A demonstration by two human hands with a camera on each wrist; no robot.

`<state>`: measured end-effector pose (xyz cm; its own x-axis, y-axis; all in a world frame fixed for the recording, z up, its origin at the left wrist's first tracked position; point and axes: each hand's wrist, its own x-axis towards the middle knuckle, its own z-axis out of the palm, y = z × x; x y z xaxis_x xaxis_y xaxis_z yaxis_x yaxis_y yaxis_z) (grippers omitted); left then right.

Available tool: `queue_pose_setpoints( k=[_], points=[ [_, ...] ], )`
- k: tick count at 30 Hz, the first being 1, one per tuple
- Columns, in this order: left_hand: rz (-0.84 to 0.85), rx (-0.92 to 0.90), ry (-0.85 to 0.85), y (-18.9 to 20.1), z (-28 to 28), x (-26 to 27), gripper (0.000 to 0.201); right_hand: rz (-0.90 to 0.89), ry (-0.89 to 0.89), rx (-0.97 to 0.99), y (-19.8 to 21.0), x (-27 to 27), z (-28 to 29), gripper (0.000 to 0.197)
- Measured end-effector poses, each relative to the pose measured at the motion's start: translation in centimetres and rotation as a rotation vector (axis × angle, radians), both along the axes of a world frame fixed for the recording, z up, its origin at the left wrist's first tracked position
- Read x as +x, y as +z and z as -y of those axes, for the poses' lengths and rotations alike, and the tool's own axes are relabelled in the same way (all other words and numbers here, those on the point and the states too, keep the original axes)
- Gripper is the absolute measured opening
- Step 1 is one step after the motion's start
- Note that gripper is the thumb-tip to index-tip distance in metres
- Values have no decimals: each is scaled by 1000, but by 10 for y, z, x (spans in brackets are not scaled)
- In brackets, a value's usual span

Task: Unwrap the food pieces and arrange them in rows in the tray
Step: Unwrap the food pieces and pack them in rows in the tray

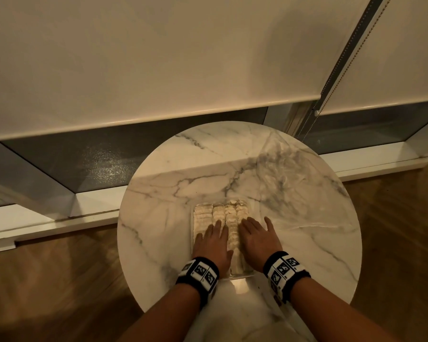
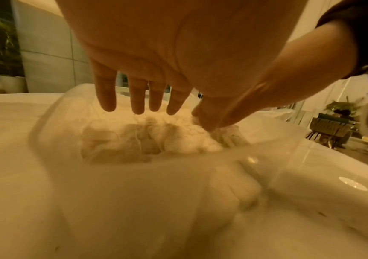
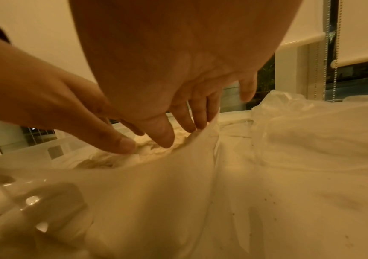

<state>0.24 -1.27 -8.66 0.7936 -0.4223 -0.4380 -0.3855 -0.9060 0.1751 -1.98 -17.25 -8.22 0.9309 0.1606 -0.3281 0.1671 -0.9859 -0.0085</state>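
Four rows of pale food pieces (image 1: 219,215) fill a clear tray (image 1: 192,213) that sits on the near half of the round marble surface (image 1: 163,193). Both hands lie flat over the rows, the left hand (image 1: 214,245) on the left side and the right hand (image 1: 258,240) on the right, fingers (image 2: 137,98) straight, slightly spread and gripping nothing. Clear plastic wrap (image 1: 289,183) lies crumpled on the surface just right of the tray.
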Motion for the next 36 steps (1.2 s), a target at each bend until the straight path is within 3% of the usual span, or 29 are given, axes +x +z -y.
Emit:
queue_pose_setpoints(
  k=[8, 14, 18, 29, 36],
  points=[
    [-92, 234, -82, -17, 11, 18, 102, -232, -18, -89, -3, 9, -10, 67],
    [-25, 205, -80, -12, 12, 20, 92, -117, 2, 42, -6, 5, -8, 64],
    [-6, 215, -90, -10, 9, 26, 86, -195, 33, 10, -10, 6, -8, 64],
    [-46, 289, -121, -24, 1, 26, 96, -247, 81, -43, -12, 7, -8, 81],
    [-44, 215, -93, -14, 7, 39, 111, -137, 28, 41, -5, 20, -12, 78]
  ],
)
